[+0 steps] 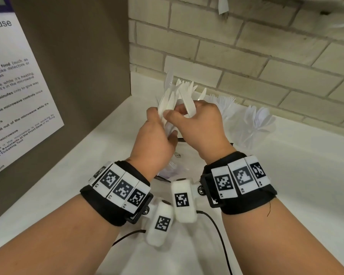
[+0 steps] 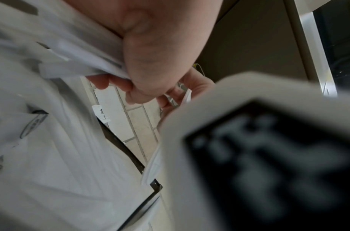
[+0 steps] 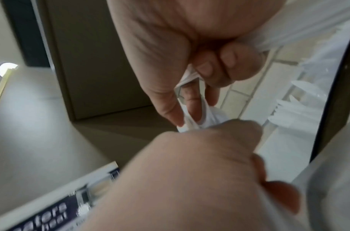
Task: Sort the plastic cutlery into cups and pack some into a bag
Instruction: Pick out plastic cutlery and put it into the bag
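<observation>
Both of my hands meet above a white plastic bag (image 1: pixel 179 161) on the white counter. My left hand (image 1: pixel 157 120) grips a bunched strip of the bag's top (image 2: pixel 81 62). My right hand (image 1: pixel 179 114) pinches a twisted handle loop (image 3: pixel 189 118) of the same bag, its fingers curled round it. Cutlery shows faintly through the bag under my wrists. Behind the hands stands a clear cup of white knives (image 1: pixel 182 90). To its right are a cup of forks (image 1: pixel 225 104) and a cup of spoons (image 1: pixel 258 120), all against the brick wall.
A brown appliance side (image 1: pixel 77 66) with a printed notice (image 1: pixel 14 86) stands close on the left. The brick wall (image 1: pixel 246 56) closes the back. Black cables (image 1: pixel 218 231) run across the white counter (image 1: pixel 296 195) near my wrists.
</observation>
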A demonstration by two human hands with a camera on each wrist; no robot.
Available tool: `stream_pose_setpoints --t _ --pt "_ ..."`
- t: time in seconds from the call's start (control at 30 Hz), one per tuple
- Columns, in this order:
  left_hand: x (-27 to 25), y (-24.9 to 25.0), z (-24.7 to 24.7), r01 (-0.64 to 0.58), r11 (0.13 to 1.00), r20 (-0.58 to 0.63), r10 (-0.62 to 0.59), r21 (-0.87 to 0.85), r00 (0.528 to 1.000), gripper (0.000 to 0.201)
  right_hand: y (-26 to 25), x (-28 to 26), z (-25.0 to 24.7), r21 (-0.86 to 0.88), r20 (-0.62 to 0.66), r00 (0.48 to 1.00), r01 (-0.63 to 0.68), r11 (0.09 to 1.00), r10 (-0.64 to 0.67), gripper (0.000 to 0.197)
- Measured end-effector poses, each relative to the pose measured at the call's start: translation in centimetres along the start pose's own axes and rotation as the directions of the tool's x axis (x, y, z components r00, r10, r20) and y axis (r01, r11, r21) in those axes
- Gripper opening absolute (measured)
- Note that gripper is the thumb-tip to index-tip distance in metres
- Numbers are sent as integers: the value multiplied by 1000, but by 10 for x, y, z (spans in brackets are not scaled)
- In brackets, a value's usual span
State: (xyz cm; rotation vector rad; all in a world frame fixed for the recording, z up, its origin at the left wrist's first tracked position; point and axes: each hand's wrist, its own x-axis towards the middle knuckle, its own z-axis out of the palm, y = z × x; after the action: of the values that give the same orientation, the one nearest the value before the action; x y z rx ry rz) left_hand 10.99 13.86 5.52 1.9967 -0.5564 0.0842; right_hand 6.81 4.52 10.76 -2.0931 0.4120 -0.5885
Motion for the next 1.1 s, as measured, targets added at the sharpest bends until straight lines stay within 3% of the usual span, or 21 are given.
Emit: stream_pose_setpoints --t 0.27,0.67,1.1 --pt "-2 -6 1 19 999 17 -19 28 1000 43 -5 -5 -10 304 179 974 -186 934 136 6" --pt "-3 -8 1 5 1000 -26 -6 -7 1000 46 -5 -10 -17 376 265 957 -212 902 115 18" --pt "-1 -18 1 -93 992 -75 99 84 992 52 -8 -16 -23 476 235 967 -206 855 101 19"
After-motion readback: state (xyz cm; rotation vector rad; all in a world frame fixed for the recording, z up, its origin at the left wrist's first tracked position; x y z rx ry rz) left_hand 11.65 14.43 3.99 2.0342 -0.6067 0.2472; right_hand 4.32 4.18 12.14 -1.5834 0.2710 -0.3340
